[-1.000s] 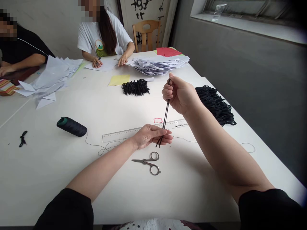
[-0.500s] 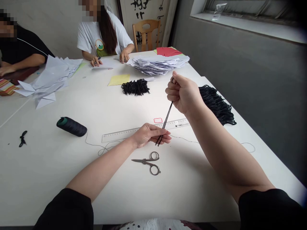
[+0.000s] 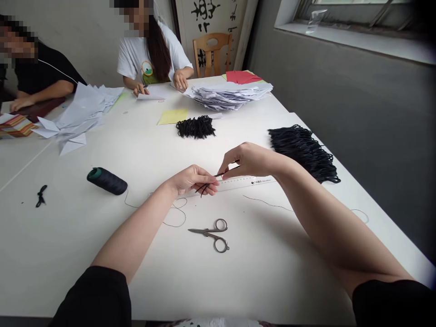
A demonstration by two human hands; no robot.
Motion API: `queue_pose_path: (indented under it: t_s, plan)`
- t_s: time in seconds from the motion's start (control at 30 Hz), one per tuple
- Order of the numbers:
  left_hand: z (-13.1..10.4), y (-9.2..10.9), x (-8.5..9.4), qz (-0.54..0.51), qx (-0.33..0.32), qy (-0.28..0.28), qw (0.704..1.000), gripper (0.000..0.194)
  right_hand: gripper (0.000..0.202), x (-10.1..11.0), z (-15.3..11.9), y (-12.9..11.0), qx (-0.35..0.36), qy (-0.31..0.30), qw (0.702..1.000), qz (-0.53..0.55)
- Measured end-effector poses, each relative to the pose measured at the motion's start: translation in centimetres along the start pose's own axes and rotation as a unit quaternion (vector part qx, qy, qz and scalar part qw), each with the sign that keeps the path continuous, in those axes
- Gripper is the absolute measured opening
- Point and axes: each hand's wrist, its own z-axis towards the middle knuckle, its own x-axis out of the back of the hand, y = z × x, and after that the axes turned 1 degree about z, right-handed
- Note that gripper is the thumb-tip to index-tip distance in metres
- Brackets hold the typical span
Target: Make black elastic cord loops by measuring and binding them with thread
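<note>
Hands, left hand (image 3: 192, 180) and right hand (image 3: 247, 160), pinch a black cord (image 3: 218, 174) between them, just above the ruler (image 3: 245, 182), scissors (image 3: 211, 234) lying nearer.

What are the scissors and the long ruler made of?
The scissors look like bare metal: silvery grey with a dull shine. The ruler seems to be clear plastic, since the white table shows through it.

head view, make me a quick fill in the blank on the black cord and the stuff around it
1. Both hands, left hand and right hand, pinch a thin black cord just over the clear plastic ____.
2. The small metal scissors lie ____ on the white table.
3. The dark thread spool lies on its ____.

Missing words: ruler; closed; side
</note>
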Motion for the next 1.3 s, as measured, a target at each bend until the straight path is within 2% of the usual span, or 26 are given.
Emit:
queue_pose_path:
  t_s: [0.17,0.27,0.33,0.4,0.47,0.53,0.57,0.63,0.67,0.77,0.9,1.1,1.2,1.3]
  plan:
    - [-0.1,0.2,0.5,0.034,0.002,-0.001,0.999,0.035,0.015,-0.3,0.3,0.5,0.021,0.032,0.999,-0.008]
    - [-1.4,1.1,2.6,0.124,0.046,-0.002,0.991,0.034,0.015,-0.5,0.6,1.0,0.010,0.078,0.996,-0.045]
    - [-2.7,2.0,4.4,0.206,0.086,0.006,0.975,0.031,0.015,-0.7,0.8,1.5,-0.007,0.106,0.993,-0.057]
    - [-3.7,2.8,5.4,0.291,0.092,0.051,0.951,0.025,0.015,-1.0,1.1,1.8,-0.022,0.113,0.992,-0.050]
    - [-3.9,3.2,5.1,0.358,0.028,0.154,0.921,0.023,0.015,-1.4,1.4,1.9,-0.032,0.113,0.992,-0.036]
    - [-3.2,3.1,3.4,0.370,-0.100,0.272,0.882,0.029,0.015,-1.9,1.6,1.7,-0.037,0.114,0.993,-0.022]
    - [-2.6,2.7,2.3,0.351,-0.174,0.311,0.866,0.034,0.015,-2.2,1.7,1.7,-0.040,0.118,0.992,-0.015]
    - [-1.1,1.6,0.1,0.318,-0.283,0.318,0.847,0.043,0.015,-2.7,1.9,1.5,-0.043,0.131,0.990,0.002]
    - [-0.4,1.0,-0.8,0.316,-0.314,0.307,0.841,0.045,0.015,-2.9,2.0,1.5,-0.045,0.138,0.989,0.010]
    - [1.2,-0.9,-1.8,0.253,-0.325,0.272,0.869,0.046,0.015,-3.3,2.1,1.5,-0.047,0.142,0.988,0.025]
    - [1.8,-2.3,-1.1,0.152,-0.270,0.259,0.915,0.035,0.014,-3.3,2.2,1.5,-0.044,0.116,0.992,0.023]
    - [1.3,-2.0,0.0,0.029,-0.186,0.217,0.958,0.037,0.012,-3.6,2.3,1.9,-0.052,0.095,0.994,0.018]
    - [1.0,-1.7,0.5,-0.015,-0.132,0.184,0.974,0.037,0.010,-4.5,2.6,2.2,-0.057,0.072,0.991,0.100]
    - [0.9,-1.6,1.0,-0.040,-0.118,0.168,0.978,0.036,0.011,-5.5,2.7,2.4,-0.057,0.038,0.983,0.170]
